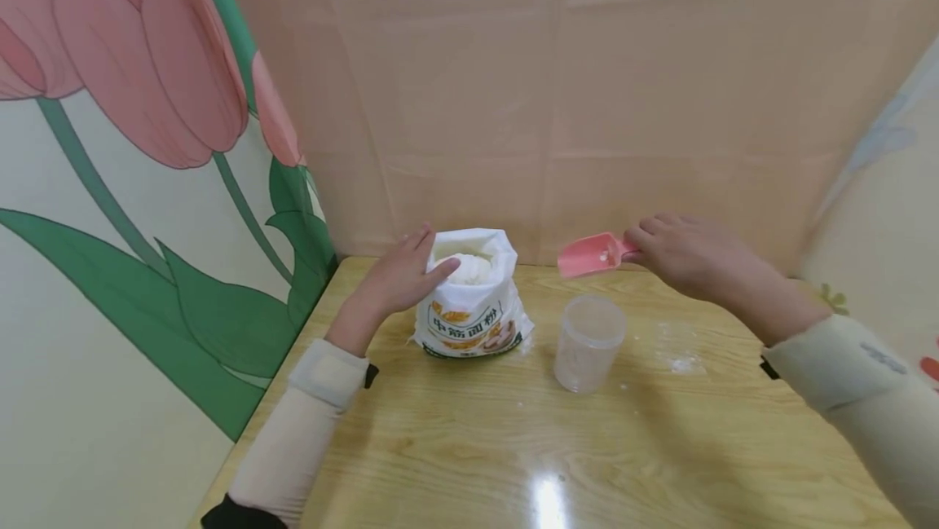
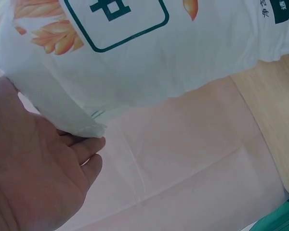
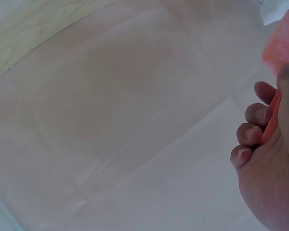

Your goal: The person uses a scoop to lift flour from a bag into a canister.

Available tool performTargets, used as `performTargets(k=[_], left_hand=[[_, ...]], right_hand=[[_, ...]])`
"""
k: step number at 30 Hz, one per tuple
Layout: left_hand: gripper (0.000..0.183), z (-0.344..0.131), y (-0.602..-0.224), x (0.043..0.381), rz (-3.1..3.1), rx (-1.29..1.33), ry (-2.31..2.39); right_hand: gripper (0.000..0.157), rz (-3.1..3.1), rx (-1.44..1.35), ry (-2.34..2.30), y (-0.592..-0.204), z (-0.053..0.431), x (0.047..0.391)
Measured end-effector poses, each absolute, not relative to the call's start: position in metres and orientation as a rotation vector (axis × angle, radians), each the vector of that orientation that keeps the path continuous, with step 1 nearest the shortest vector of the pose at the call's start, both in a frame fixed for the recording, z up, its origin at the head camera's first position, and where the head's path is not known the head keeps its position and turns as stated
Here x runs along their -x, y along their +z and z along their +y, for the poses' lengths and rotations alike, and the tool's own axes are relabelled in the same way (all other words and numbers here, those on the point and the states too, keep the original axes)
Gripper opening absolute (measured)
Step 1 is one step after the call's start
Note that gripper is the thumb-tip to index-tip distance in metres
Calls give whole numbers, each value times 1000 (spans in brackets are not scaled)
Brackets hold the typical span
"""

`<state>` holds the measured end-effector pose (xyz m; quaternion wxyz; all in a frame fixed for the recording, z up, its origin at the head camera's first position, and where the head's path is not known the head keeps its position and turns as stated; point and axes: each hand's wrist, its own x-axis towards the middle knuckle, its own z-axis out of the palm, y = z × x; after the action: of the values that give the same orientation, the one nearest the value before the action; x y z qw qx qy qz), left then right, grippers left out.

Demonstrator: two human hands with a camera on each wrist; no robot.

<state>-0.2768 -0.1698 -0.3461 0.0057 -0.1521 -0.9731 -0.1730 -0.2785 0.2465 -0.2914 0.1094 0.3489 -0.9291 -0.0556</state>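
Observation:
A white flour bag [image 1: 469, 321] with green lettering stands upright on the wooden table, its top open on white flour [image 1: 472, 269]. At the bag's left side my left hand [image 1: 399, 278] holds the rim, the thumb lying over the mouth. The left wrist view has its fingers [image 2: 89, 149] against the bag's side fold. My right hand [image 1: 678, 256] grips a pink scoop [image 1: 589, 255] by its handle, with a little white flour clinging in the bowl. Below the scoop, a clear plastic cup [image 1: 589, 346] stands on the table.
Spilled flour [image 1: 684, 364] dusts the table [image 1: 455, 439] to the right of the cup. A pinkish-beige sheet [image 1: 587, 89] hangs behind the table's back edge. On the left rises a wall with painted tulips [image 1: 150, 64].

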Motion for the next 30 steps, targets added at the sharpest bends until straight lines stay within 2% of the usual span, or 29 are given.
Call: performTargets(k=[8, 16, 30], left_hand=[[101, -166, -346, 278, -3053, 478, -522], [99, -167, -347, 280, -3051, 477, -529], [99, -169, -347, 280, -3037, 487, -535]], right_hand=[[17, -2613, -1134, -179, -291, 224, 284], [17, -2603, -1176, -221, -273, 189, 291], [24, -2574, -1279, -355, -251, 136, 304]])
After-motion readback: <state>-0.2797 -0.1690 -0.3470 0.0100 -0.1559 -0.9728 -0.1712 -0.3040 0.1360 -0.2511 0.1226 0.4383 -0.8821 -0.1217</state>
